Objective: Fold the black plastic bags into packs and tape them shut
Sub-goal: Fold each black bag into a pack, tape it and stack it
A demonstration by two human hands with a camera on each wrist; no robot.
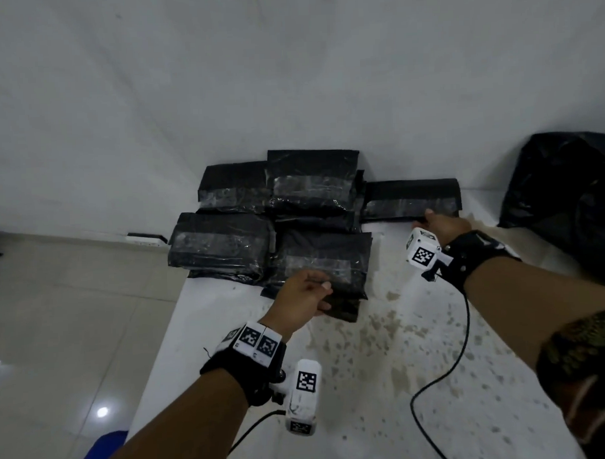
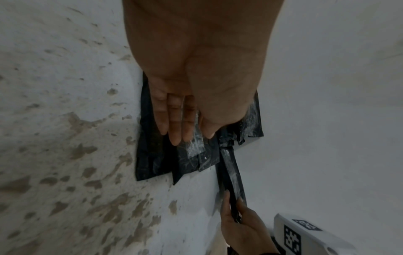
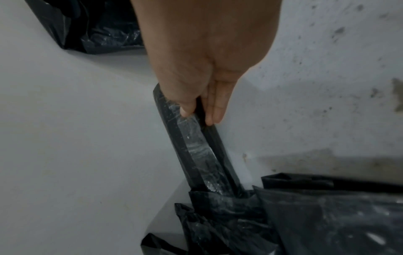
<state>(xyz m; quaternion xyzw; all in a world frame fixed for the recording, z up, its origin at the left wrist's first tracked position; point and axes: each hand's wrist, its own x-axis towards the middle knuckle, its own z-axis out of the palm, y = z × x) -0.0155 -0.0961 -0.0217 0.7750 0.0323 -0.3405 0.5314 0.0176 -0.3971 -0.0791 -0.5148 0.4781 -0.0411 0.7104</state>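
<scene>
A stained white tabletop (image 1: 384,363) meets a pale wall (image 1: 289,75); tiled floor (image 1: 57,323) lies to its left. Five taped black packs (image 1: 222,244) crowd the tabletop's far edge, with a loose black bag (image 1: 574,199) at its right end. The right hand (image 1: 443,224) pinches the rightmost pack (image 1: 409,198) between thumb and fingers. The left hand (image 1: 303,296) lies flat, fingers straight, on the nearest pack (image 1: 324,259).

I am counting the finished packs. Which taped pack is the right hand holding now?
The right hand pinches the pack against the wall, apart at the stack's right; the other taped packs lie piled together, the left hand on the nearest.
</scene>
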